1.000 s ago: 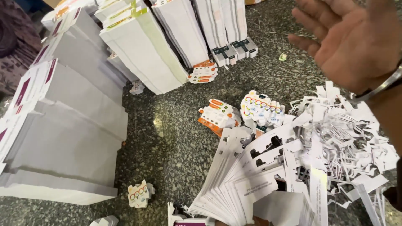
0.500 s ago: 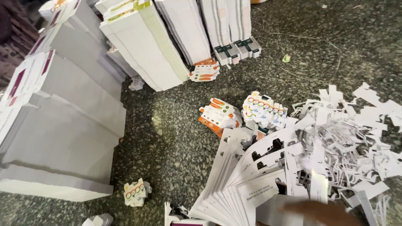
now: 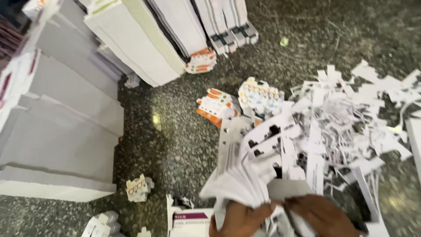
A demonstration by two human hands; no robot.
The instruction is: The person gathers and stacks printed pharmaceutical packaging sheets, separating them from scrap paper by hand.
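At the bottom edge, my left hand (image 3: 239, 219) grips the near end of a fanned stack of white die-cut card sheets (image 3: 250, 171) lying on the speckled stone floor (image 3: 175, 131). Just to its right, my right hand (image 3: 322, 215) pinches the same stack, fingertips on a grey sheet (image 3: 289, 188). Both hands are blurred and partly cut off by the frame. The sheets spread away from me toward two small printed cartons, an orange and white one (image 3: 215, 107) and a white one with coloured dots (image 3: 259, 96).
A loose heap of white paper offcuts (image 3: 351, 123) covers the floor on the right. Tall stacks of grey-white board (image 3: 61, 127) stand along the left, with more stacks (image 3: 144, 39) leaning at the top. Small crumpled cartons (image 3: 138, 188) lie near the bottom left.
My right hand, raised open at the upper right a second ago, has come down. Both hands now hold the near end of the sheet stack, which has bunched up.
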